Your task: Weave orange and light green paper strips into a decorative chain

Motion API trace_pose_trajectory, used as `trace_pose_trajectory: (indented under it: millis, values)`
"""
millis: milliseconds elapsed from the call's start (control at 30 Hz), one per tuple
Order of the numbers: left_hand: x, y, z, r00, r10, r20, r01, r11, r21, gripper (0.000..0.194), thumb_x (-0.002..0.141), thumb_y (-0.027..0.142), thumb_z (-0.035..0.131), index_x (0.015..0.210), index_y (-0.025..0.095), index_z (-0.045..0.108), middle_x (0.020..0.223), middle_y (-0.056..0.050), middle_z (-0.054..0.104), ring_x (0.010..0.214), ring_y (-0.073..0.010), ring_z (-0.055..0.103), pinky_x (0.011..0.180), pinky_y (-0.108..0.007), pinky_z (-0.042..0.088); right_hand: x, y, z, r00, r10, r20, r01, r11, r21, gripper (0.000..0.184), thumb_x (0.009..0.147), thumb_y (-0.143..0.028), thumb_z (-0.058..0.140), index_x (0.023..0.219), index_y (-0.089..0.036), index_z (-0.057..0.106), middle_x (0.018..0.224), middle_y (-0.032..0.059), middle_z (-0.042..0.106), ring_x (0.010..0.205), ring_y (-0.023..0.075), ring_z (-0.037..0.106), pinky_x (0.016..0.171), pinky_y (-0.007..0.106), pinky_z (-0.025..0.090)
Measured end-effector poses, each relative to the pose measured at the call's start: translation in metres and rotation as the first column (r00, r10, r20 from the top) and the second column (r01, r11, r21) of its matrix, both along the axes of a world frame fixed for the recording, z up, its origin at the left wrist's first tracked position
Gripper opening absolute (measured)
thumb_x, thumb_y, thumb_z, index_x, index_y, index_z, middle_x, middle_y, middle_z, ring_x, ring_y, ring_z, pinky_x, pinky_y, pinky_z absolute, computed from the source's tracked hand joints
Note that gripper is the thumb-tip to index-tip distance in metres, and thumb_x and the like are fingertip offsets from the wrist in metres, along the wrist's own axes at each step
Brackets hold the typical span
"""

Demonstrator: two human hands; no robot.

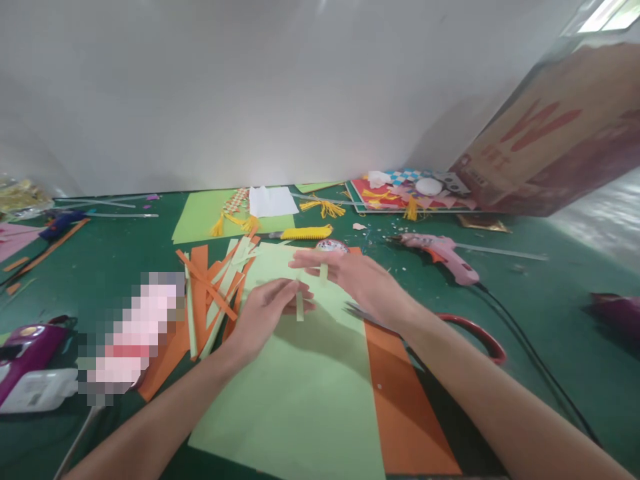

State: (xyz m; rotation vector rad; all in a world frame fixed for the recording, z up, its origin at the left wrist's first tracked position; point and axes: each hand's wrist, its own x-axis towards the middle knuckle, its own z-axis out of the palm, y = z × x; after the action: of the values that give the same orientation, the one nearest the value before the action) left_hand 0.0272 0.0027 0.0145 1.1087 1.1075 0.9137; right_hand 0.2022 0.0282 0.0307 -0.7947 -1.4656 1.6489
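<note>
Above a pale green sheet of paper [300, 400], my left hand [265, 310] pinches a short pale green paper strip [300, 308] between thumb and fingers. My right hand [357, 277] is close beside it, palm down with long, nearly straight fingers. Another bit of pale green paper strip [324, 274] shows between those fingers; I cannot tell whether both bits are one strip. Scissors with red handles [475, 332] lie partly under my right forearm. Orange paper [405, 407] sticks out from beneath the green sheet.
Orange and green paper strips [200, 287] are heaped on the left. A yellow cutter [307, 232] lies behind the sheet. At right rest a pink glue gun [445, 253] with its cord and a paper bag [555, 133]. A white bottle [40, 390] stands out at far left.
</note>
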Motion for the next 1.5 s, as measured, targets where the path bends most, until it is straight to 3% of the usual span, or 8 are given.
trace_pose_trajectory:
  millis: [133, 400, 533, 633, 800, 1033, 1233, 1500]
  values:
    - [-0.001, 0.000, -0.001, 1.000, -0.006, -0.002, 0.007, 1.000, 0.028, 0.031, 0.081, 0.044, 0.058, 0.085, 0.014, 0.065, 0.091, -0.009, 0.071, 0.082, -0.0199, 0.068, 0.077, -0.031, 0.052, -0.008, -0.009, -0.001, 0.970, -0.030, 0.241, -0.005, 0.990, 0.144, 0.047, 0.092, -0.052, 0.037, 0.127, -0.027, 0.055, 0.143, 0.0009, 0.043, 0.138, 0.0198, 0.028, 0.115, 0.040, 0.017]
    - [-0.001, 0.002, -0.003, 0.984, -0.006, -0.179, 0.033, 0.989, 0.147, 0.019, 0.078, 0.034, 0.061, 0.076, 0.017, 0.067, 0.073, -0.003, 0.071, 0.074, -0.0172, 0.066, 0.074, -0.029, 0.050, -0.016, -0.014, -0.007, 0.944, 0.041, 0.327, -0.118, 0.968, 0.221, 0.049, 0.092, -0.051, 0.035, 0.127, -0.023, 0.056, 0.139, 0.0066, 0.048, 0.136, 0.0247, 0.032, 0.092, 0.036, 0.047]
    - [-0.002, 0.001, 0.001, 0.989, 0.070, -0.134, -0.050, 0.987, 0.151, 0.017, 0.079, 0.033, 0.060, 0.075, 0.017, 0.065, 0.077, -0.004, 0.072, 0.075, -0.0170, 0.067, 0.074, -0.030, 0.051, -0.015, -0.011, -0.002, 0.914, -0.274, 0.298, 0.172, 0.929, 0.326, 0.029, 0.086, -0.041, 0.049, 0.096, -0.021, 0.068, 0.105, 0.0078, 0.068, 0.101, 0.0215, 0.061, 0.077, 0.031, 0.050]
    - [-0.002, -0.001, 0.005, 0.993, 0.093, -0.070, -0.080, 0.984, 0.160, 0.021, 0.080, 0.036, 0.060, 0.075, 0.016, 0.063, 0.084, -0.006, 0.073, 0.080, -0.0182, 0.068, 0.077, -0.031, 0.053, -0.013, -0.005, 0.000, 0.850, -0.447, 0.280, 0.394, 0.891, 0.225, 0.024, 0.081, -0.038, 0.053, 0.074, -0.017, 0.063, 0.071, 0.0042, 0.063, 0.065, 0.0144, 0.059, 0.053, 0.025, 0.045]
    - [-0.001, -0.002, 0.004, 0.999, -0.036, -0.014, 0.038, 0.985, 0.170, 0.019, 0.080, 0.035, 0.061, 0.076, 0.017, 0.064, 0.082, -0.005, 0.074, 0.080, -0.0182, 0.070, 0.079, -0.031, 0.054, -0.015, 0.000, -0.009, 0.948, -0.151, 0.280, 0.179, 0.981, -0.080, 0.031, 0.073, -0.042, 0.060, 0.057, -0.016, 0.054, 0.055, -0.0019, 0.051, 0.048, 0.0070, 0.044, 0.041, 0.020, 0.030]
    - [-0.002, -0.001, 0.001, 0.994, -0.099, -0.051, 0.103, 0.991, 0.082, 0.019, 0.081, 0.034, 0.060, 0.076, 0.016, 0.065, 0.081, -0.006, 0.073, 0.076, -0.0168, 0.069, 0.074, -0.028, 0.054, -0.016, -0.002, -0.006, 0.903, -0.286, 0.321, 0.280, 0.958, 0.066, 0.022, 0.068, -0.029, 0.061, 0.052, -0.018, 0.051, 0.047, -0.0060, 0.043, 0.043, 0.0055, 0.032, 0.042, 0.023, 0.024]
    - [-0.001, -0.002, 0.001, 0.995, -0.096, -0.042, 0.098, 0.993, 0.062, 0.020, 0.081, 0.034, 0.058, 0.077, 0.016, 0.064, 0.084, -0.006, 0.073, 0.079, -0.0177, 0.069, 0.073, -0.028, 0.054, -0.013, 0.000, -0.008, 0.918, -0.129, 0.375, 0.114, 0.992, 0.062, 0.018, 0.072, -0.029, 0.054, 0.058, -0.017, 0.052, 0.057, -0.0028, 0.050, 0.050, 0.0077, 0.042, 0.045, 0.023, 0.030]
    - [0.002, -0.001, 0.003, 0.993, -0.088, -0.076, 0.094, 0.993, 0.074, 0.016, 0.082, 0.029, 0.057, 0.075, 0.015, 0.062, 0.081, -0.005, 0.070, 0.079, -0.0160, 0.068, 0.069, -0.025, 0.053, -0.016, -0.003, -0.010, 0.847, -0.225, 0.482, 0.135, 0.967, 0.214, 0.019, 0.077, -0.025, 0.046, 0.060, -0.017, 0.050, 0.058, -0.0022, 0.051, 0.052, 0.0078, 0.041, 0.050, 0.024, 0.033]
